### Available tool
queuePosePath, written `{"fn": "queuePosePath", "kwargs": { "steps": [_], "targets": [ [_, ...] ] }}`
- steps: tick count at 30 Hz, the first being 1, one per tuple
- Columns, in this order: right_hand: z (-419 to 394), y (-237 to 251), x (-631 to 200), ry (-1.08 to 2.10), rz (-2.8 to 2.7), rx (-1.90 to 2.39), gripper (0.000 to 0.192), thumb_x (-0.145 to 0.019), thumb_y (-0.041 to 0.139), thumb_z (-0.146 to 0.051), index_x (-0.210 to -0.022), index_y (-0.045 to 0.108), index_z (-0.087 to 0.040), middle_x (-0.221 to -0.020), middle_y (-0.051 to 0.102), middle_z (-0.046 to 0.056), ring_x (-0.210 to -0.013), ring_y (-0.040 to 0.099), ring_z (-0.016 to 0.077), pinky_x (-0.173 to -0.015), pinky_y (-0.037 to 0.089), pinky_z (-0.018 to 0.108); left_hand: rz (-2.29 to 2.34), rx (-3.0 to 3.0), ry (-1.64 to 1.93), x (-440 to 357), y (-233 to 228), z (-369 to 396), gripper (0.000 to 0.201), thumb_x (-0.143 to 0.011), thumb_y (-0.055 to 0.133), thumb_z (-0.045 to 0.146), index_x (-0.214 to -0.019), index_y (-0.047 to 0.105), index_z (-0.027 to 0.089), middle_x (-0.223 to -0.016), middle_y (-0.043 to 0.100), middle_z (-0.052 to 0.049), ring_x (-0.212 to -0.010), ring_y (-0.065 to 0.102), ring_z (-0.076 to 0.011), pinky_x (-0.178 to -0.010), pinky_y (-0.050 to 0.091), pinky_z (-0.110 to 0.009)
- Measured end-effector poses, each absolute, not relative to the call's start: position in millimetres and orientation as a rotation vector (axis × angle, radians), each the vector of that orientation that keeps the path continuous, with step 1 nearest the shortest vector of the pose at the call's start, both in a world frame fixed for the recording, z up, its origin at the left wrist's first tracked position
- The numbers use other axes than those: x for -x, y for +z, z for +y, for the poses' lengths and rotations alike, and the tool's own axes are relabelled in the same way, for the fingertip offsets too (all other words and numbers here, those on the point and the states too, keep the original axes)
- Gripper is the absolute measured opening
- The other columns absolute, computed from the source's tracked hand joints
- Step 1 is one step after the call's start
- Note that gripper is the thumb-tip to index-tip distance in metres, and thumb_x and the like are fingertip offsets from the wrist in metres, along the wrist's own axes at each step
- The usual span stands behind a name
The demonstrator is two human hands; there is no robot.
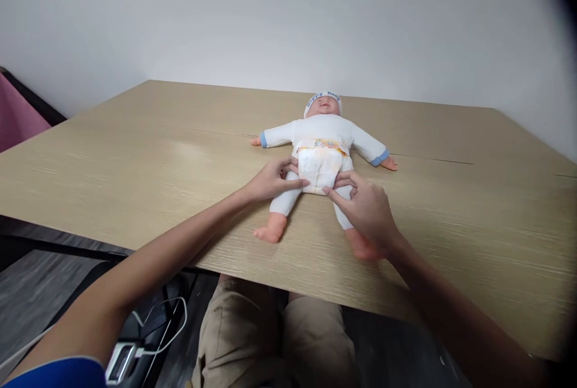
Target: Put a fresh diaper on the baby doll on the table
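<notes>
A baby doll (322, 127) in a white outfit with blue cuffs and a lettered white cap lies on its back, feet toward me. Over its hips and between its legs sits a white diaper (319, 166) with an orange patterned waistband. My left hand (276, 179) pinches the diaper's edge at the doll's leg on the left side. On the opposite side, my right hand (363, 199) has its thumb and fingers closed on the other leg edge. The doll's lower leg on the right is partly hidden behind my right hand.
The doll rests on a wide wood-grain table (180, 160) that reaches a pale wall (288, 21). Below the near edge at left are a white device (121, 363) and a white cable (180, 322). Pink cloth (20, 115) shows at far left.
</notes>
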State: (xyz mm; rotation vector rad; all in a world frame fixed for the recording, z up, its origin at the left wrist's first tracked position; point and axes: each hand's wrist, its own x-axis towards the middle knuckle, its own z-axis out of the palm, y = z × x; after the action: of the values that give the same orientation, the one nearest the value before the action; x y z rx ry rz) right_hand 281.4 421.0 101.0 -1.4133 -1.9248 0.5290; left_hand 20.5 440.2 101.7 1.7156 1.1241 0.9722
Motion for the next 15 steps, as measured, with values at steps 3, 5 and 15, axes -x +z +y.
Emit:
{"fn": "queuePosePath", "kwargs": {
  "steps": [3,5,15],
  "targets": [
    [419,101,-281,0.431,-1.976,1.383,0.027,-0.098,0.073,-0.05,-0.102,0.079,-0.024,-0.097,0.083,0.008,-0.086,0.066,0.0278,-0.082,0.046,0.038,1.094,-1.718,0.877,-19,109,442,0.037,-0.087,0.087,0.051,-0.102,0.078,0.018,-0.106,0.077,-0.009,-0.093,0.069,-0.025,-0.081,0.049,-0.036],
    [416,100,-280,0.41,-1.994,1.364,0.027,-0.099,0.07,-0.049,-0.104,0.08,-0.024,-0.098,0.081,0.01,-0.091,0.064,0.0296,-0.083,0.046,0.039,1.106,-1.669,0.837,-18,114,444,0.039,-0.083,0.09,0.052,-0.1,0.08,0.019,-0.101,0.078,-0.01,-0.09,0.069,-0.026,-0.08,0.05,-0.037],
    [417,99,-283,0.578,-1.91,1.346,0.033,-0.095,0.072,-0.052,-0.111,0.071,-0.023,-0.105,0.079,0.009,-0.089,0.064,0.026,-0.083,0.046,0.038,1.099,-1.507,0.85,-14,116,446,0.049,-0.072,0.097,0.054,-0.102,0.079,0.021,-0.094,0.078,-0.01,-0.09,0.072,-0.0284,-0.08,0.055,-0.039]
  ]
}}
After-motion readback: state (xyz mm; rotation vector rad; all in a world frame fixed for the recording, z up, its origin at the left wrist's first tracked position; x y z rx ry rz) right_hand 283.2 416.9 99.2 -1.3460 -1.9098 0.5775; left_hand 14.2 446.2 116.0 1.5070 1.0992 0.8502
